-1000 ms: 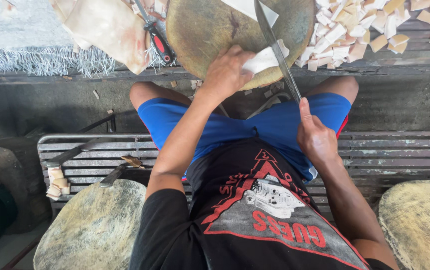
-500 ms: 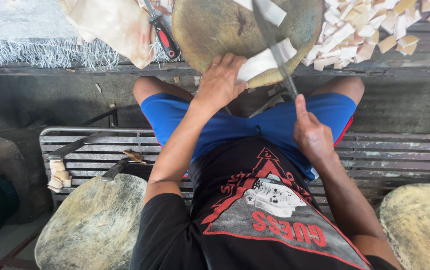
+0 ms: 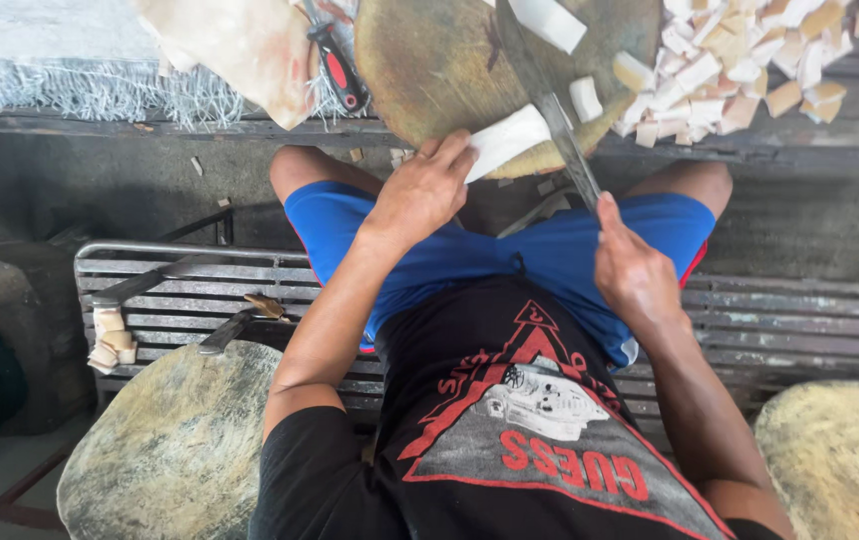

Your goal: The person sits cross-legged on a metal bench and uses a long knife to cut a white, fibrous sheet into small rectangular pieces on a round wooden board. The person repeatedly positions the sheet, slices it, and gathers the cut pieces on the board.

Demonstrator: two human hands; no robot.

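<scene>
My left hand [image 3: 425, 190] presses a long white strip [image 3: 506, 141] down on the near edge of a round wooden chopping block [image 3: 430, 70]. My right hand [image 3: 635, 270] grips the handle of a long knife [image 3: 550, 105]. Its blade lies across the block at the strip's far end. A small cut white piece [image 3: 587, 98] sits just right of the blade. Another white strip [image 3: 548, 20] lies at the block's far side.
Several cut white and tan chunks [image 3: 750, 70] are heaped to the right of the block. A red-handled tool [image 3: 338, 68] lies left of it beside a pale slab [image 3: 240, 40]. I sit on a slatted metal bench [image 3: 180, 290]. Two more round blocks [image 3: 175, 450] [image 3: 840, 450] flank me.
The knife has come down at the strip's right end, and a small piece now lies separate beside the blade. Both hands stay roughly where they were.
</scene>
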